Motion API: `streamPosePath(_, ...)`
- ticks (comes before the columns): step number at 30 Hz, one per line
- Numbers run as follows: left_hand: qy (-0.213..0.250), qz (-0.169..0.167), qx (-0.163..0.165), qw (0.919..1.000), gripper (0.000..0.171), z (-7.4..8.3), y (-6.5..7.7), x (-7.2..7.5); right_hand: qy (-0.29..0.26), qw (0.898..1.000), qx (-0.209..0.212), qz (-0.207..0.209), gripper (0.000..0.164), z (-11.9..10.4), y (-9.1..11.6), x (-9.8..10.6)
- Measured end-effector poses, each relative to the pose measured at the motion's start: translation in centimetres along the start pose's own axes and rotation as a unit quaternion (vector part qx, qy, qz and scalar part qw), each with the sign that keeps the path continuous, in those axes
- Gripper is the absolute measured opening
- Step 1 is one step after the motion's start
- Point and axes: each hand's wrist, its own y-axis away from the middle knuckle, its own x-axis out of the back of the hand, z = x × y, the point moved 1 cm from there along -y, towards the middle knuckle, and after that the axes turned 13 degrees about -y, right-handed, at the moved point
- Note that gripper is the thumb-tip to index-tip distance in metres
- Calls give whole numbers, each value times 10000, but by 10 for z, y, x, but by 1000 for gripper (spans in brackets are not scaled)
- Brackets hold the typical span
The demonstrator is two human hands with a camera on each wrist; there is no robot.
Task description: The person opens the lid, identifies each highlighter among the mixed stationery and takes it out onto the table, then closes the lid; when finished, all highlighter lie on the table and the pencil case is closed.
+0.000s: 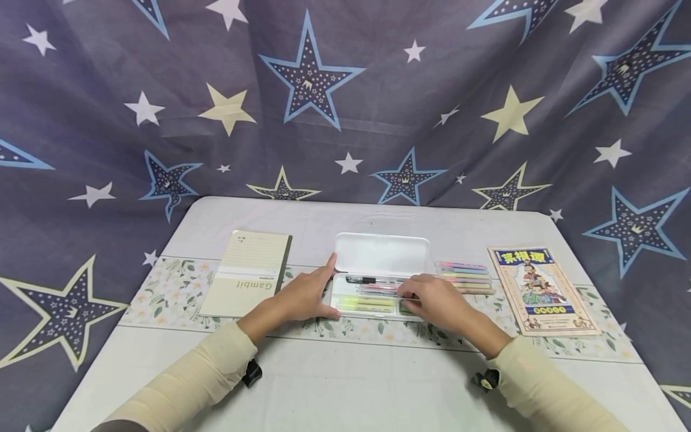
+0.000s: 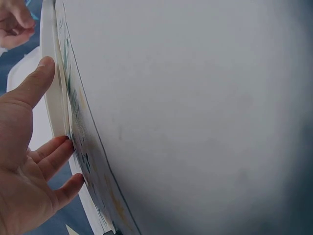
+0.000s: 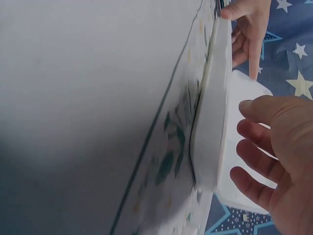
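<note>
Your left hand (image 1: 302, 297) steadies the pencil case (image 1: 372, 300) with flat, relaxed fingers; your right hand (image 1: 437, 300) pinches a pen (image 1: 378, 290) lying crosswise inside it.

smooth white plastic pencil case (image 1: 380, 255)

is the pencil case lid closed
No, the white pencil case lies open, its lid folded back and pens showing inside.

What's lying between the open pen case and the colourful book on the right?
A row of pastel pens lies between case and book, seen in the head view.
</note>
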Motion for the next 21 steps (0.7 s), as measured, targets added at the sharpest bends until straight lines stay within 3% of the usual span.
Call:
streamPosePath(10,33,-15,-6,10000,135,0,1,0,-205,9986,284,-403,15,-11,-13,-13)
streamPosePath(16,10,-10,-27,10000,135,1,0,0,-138,9975,547,-414,13,-13,-16,-17)
streamPosePath(21,14,4,-23,10000,135,0,0,1,-97,9966,489,-649,14,-15,-19,-17)
